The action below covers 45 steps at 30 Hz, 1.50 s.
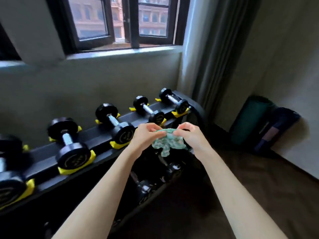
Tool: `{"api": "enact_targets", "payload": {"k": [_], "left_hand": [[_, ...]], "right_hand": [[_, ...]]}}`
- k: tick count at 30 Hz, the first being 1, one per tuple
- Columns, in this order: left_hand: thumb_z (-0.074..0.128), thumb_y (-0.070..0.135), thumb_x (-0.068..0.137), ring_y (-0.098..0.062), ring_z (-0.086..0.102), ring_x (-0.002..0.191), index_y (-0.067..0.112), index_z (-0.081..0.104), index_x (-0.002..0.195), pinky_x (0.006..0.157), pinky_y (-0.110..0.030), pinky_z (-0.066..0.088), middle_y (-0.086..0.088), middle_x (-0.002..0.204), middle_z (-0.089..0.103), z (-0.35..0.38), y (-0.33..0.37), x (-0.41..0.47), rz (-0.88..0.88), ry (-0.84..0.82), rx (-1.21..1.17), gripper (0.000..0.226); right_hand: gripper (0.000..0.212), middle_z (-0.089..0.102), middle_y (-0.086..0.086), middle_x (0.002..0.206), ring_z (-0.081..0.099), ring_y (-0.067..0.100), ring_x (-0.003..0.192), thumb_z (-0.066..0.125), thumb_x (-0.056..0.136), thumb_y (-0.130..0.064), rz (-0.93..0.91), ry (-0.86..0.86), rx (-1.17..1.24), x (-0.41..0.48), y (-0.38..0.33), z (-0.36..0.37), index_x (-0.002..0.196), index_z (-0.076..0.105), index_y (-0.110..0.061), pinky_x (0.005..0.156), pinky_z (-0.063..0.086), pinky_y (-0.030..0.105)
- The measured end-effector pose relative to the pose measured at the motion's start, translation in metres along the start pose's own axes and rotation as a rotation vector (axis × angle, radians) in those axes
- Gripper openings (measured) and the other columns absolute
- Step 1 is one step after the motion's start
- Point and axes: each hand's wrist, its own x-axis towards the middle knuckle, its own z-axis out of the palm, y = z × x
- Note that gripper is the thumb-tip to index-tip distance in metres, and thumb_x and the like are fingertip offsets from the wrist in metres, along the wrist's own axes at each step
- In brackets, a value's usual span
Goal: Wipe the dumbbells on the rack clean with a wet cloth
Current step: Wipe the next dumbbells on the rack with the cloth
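One rack (pixel 98 138). Five dumbbells (pixel 66 138) on its top rail, lower left to centre, leftmost cut by the frame edge. More on the lower tier, too dark to count. One cloth (pixel 167 144). Two hands: left hand (pixel 146 137), right hand (pixel 191 137). Two rolled mats (pixel 250 121), right.

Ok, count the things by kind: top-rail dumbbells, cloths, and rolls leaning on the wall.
Top-rail dumbbells: 5
Cloth: 1
Rolls against the wall: 2
Total: 8
Lower-shelf dumbbells: too dark to count.
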Motion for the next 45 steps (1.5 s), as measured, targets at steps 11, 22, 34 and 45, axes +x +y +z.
{"api": "enact_targets", "payload": {"k": [11,22,34,45], "left_hand": [[0.066,0.038,0.082,-0.002,0.036,0.041,0.023,0.057,0.064,0.040,-0.013,0.026,0.011,0.049,0.040,-0.141,-0.115,0.060,-0.180,0.142,0.151,0.025],[0.059,0.019,0.090,-0.017,0.046,0.058,0.012,0.060,0.076,0.056,-0.030,0.037,-0.020,0.066,0.062,-0.144,-0.153,0.126,-0.137,0.404,0.116,0.016],[0.046,0.029,0.097,-0.027,0.053,0.085,0.009,0.055,0.106,0.069,-0.036,0.039,-0.009,0.089,0.056,-0.115,-0.173,0.187,-0.401,0.588,0.626,0.024],[0.013,0.028,0.103,-0.033,0.039,0.127,0.001,0.035,0.137,0.098,-0.040,0.033,-0.019,0.138,0.044,-0.042,-0.199,0.202,-1.029,0.796,-0.088,0.049]], "right_hand": [[0.006,0.050,-0.003,0.070,0.046,0.012,0.067,0.056,0.087,-0.012,-0.249,-0.215,-0.292,0.129,-0.015,0.192,0.086,0.052,-0.016,0.057,0.036,0.018],[0.029,0.059,-0.001,0.106,0.051,0.014,0.107,0.069,0.081,-0.016,-0.219,-0.519,-0.339,0.225,-0.009,0.203,0.059,0.051,-0.013,0.089,0.034,0.028],[0.017,0.058,0.011,0.088,0.051,0.031,0.086,0.043,0.098,-0.025,-0.492,-0.595,-0.811,0.309,0.030,0.214,0.090,0.040,-0.011,0.067,0.029,0.034],[0.026,0.040,0.007,0.109,0.037,0.025,0.110,0.034,0.100,-0.022,-0.076,-0.512,-0.405,0.289,0.102,0.234,0.108,0.050,-0.004,0.091,0.026,0.029]]}}
